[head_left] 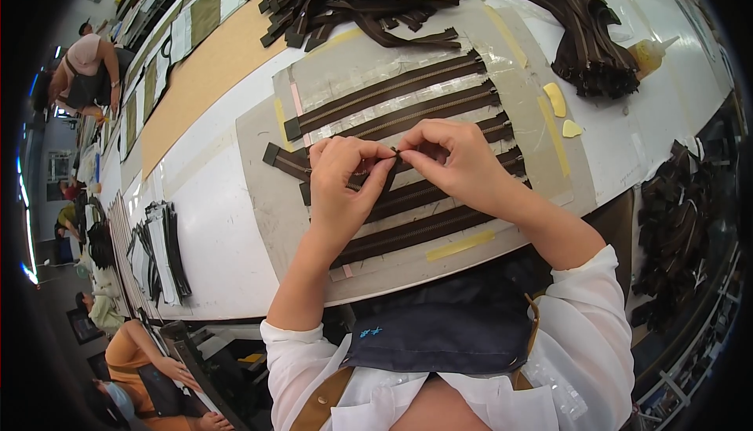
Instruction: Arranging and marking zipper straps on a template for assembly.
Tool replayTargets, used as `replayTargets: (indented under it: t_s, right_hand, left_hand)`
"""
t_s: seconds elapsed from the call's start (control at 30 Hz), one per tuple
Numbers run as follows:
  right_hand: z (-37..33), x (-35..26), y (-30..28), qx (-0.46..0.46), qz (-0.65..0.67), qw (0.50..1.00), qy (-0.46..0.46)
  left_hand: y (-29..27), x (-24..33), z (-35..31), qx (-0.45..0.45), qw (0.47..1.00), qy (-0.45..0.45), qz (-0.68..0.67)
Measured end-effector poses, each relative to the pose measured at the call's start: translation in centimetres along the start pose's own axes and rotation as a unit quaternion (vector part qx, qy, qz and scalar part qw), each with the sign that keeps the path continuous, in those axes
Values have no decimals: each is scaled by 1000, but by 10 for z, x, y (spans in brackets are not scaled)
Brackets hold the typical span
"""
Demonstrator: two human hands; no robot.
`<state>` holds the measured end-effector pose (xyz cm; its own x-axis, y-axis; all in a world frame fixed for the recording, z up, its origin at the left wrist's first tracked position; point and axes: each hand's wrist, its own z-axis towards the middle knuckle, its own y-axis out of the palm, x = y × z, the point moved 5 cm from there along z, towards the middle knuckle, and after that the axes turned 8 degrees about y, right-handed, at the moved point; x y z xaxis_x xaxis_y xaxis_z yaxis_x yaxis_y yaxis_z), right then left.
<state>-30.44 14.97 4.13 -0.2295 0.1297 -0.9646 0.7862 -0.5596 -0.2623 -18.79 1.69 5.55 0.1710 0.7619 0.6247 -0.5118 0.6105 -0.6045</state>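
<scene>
My left hand and my right hand meet over the middle of a grey board. Thumb and forefinger of each are pinched together on a dark brown zipper, with the fingertips almost touching. The fingers cover most of the held part. Beneath and around my hands, several dark brown zippers with metal teeth lie in slanting rows; the farthest zipper and the nearest zipper show most fully. One zipper end sticks out past the others, left of my left hand.
A loose heap of zippers lies beyond the board, and a zipper bundle at the far right beside a yellowish squeeze bottle. Two yellow pieces sit right of the board. More zippers hang at right. Co-workers are at left.
</scene>
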Motion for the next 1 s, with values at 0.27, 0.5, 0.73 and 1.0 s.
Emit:
replayTargets:
  t_s: [0.27,0.5,0.73,1.0]
  right_hand:
    - [1,3,1,-19,14,1000,10]
    - [2,1,2,-36,23,999,9]
    - [1,5,5,-40,97,994,35]
    - [1,7,7,-54,123,989,55]
  left_hand:
    - [0,3,-1,9,1000,19,20]
    - [1,-7,-6,-15,998,-39,-37]
    - [0,-19,-11,-15,989,-113,-90]
    - [-1,-17,-12,-18,993,-95,-66]
